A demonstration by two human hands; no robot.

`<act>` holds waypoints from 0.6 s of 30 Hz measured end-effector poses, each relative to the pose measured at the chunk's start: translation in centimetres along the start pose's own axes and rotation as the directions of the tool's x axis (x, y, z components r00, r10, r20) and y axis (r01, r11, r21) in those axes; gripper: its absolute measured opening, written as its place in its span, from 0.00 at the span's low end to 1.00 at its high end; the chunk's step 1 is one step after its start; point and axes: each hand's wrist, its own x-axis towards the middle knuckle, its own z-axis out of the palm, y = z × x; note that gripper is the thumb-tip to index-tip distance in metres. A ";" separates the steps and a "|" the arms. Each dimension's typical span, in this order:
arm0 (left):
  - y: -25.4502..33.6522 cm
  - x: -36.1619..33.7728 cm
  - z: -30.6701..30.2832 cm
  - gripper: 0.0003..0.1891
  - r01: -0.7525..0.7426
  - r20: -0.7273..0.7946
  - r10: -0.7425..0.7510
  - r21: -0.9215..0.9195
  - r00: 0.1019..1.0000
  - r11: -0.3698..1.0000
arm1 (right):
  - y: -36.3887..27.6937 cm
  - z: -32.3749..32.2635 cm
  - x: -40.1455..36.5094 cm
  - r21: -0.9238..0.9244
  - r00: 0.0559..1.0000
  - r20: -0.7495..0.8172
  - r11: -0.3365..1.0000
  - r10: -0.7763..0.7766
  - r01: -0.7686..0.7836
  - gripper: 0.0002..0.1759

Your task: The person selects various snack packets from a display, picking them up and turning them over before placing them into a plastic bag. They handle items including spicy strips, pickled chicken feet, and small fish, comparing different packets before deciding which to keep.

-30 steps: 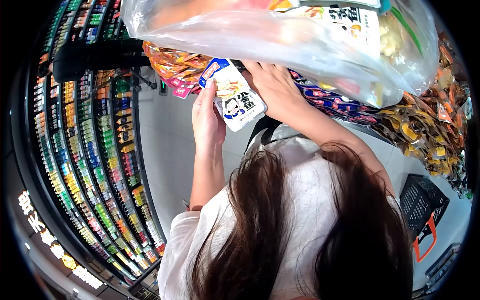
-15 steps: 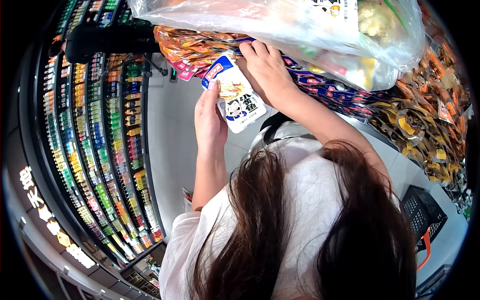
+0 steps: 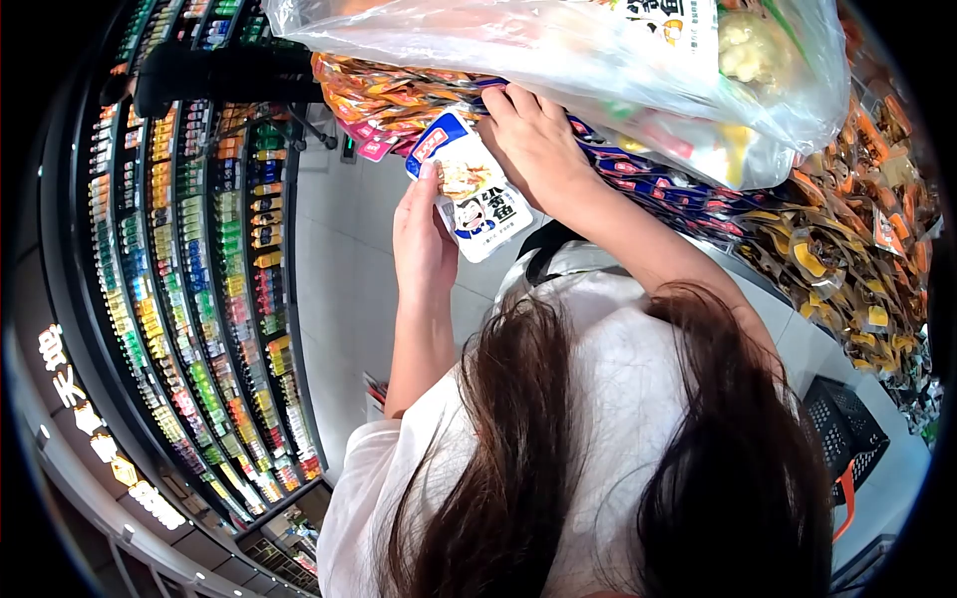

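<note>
Between the thumb and fingers of my left hand (image 3: 427, 234) is a white and blue snack packet (image 3: 471, 189) with a fish picture and a cartoon face, its printed side up. My right hand (image 3: 533, 145) reaches over the packed rows, its fingertips on dark blue packets (image 3: 648, 184) beside orange ones (image 3: 399, 95); its fingers are slightly bent and apart, and nothing shows in them. Just above it hangs a large clear plastic bag (image 3: 558, 50) with a fish-label packet and other goods inside.
Tall drink shelves (image 3: 199, 279) curve along the left. A person in black (image 3: 219, 78) stands at the upper left. Brown and orange packets (image 3: 857, 239) fill the right side. A black basket (image 3: 837, 429) with an orange handle is at the lower right.
The view has shifted slightly, and the person in black shows a little more. Both hands keep nearly the same places, the left one with the packet.
</note>
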 end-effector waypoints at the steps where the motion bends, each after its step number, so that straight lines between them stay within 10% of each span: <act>1: 0.0 0.1 0.0 0.19 0.003 -0.015 -0.003 -0.009 1.000 1.000 | 0.0 0.0 0.0 0.000 1.000 0.002 1.000 0.000 0.000 0.13; 18: -0.2 0.5 -2.0 0.17 -0.032 0.049 0.035 -0.073 0.998 0.997 | -1.2 -2.4 0.1 -0.332 0.982 -0.065 0.932 -0.176 0.145 0.10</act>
